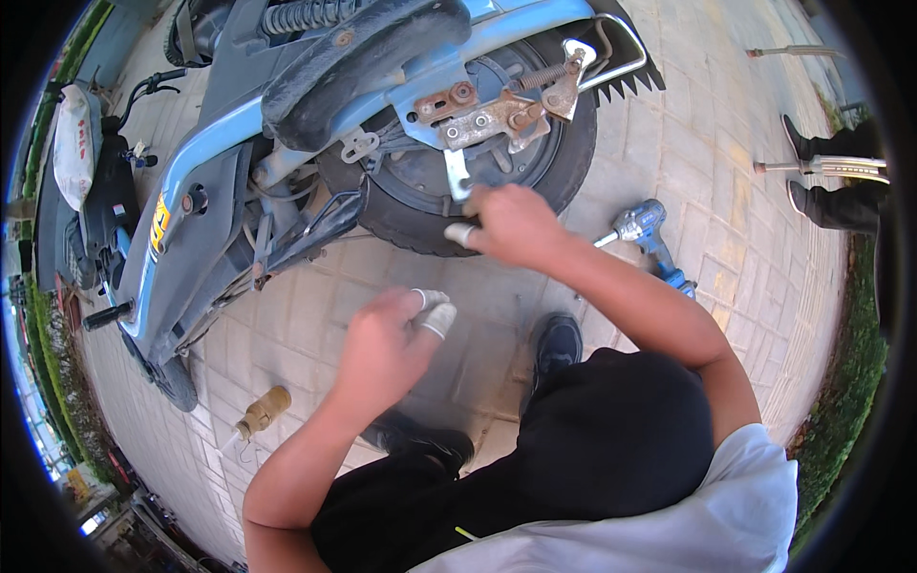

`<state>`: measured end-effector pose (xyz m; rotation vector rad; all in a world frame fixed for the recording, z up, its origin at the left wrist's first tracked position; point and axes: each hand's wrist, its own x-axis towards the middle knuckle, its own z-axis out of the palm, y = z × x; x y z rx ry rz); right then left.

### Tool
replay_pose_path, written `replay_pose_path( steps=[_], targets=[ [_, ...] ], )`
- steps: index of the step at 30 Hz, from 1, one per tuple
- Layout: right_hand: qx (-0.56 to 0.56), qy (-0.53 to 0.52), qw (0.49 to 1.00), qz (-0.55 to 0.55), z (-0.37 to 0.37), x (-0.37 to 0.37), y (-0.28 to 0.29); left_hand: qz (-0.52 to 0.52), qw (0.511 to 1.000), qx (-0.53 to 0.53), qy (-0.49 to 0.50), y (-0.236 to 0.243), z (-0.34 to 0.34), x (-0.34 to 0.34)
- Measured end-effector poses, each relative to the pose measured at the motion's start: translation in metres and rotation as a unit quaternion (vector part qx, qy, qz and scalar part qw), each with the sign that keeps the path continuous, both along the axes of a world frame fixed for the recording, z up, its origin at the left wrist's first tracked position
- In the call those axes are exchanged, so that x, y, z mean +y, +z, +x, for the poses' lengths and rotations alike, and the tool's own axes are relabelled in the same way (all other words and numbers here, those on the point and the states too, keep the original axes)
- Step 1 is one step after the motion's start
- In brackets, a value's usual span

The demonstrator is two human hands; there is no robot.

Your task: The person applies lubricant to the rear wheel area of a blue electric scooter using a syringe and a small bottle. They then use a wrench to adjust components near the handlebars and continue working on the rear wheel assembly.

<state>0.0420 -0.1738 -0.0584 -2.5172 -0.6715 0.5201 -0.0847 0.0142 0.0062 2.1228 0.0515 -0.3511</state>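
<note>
A blue scooter (215, 138) lies tipped over, its wheel (430, 234) facing me. Beside the hub is a rusty bracket (492, 121) with bolts and a spring. From it a bright metal lever (458, 172) with a notched end points toward me. My right hand (516, 227) is closed at the lever's lower end, the fingers curled and a white cover on one digit. My left hand (387, 344) hovers apart from the scooter, nearer to me. Its fingers are curled, with white-covered tips close together; whatever they may hold is hidden.
A blue cordless power tool (642, 224) lies on the paving right of the wheel. To the left is a brown bottle (263, 413) with a pale nozzle. Another dark scooter (105, 191) carries a white sack (74, 148). A person's dark-clothed legs (845, 172) show at far right.
</note>
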Motion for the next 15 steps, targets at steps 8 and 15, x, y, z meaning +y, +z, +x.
replay_pose_path(
  steps=[8,15],
  targets=[
    [-0.016,-0.001,1.0,0.017,0.0,0.001,-0.006,-0.073,0.994,0.037,0.073,-0.003,0.012,-0.006],
    [-0.007,-0.04,0.997,0.062,0.0,-0.003,0.0,-0.127,0.977,0.112,0.131,-0.014,0.025,0.001]
  ],
)
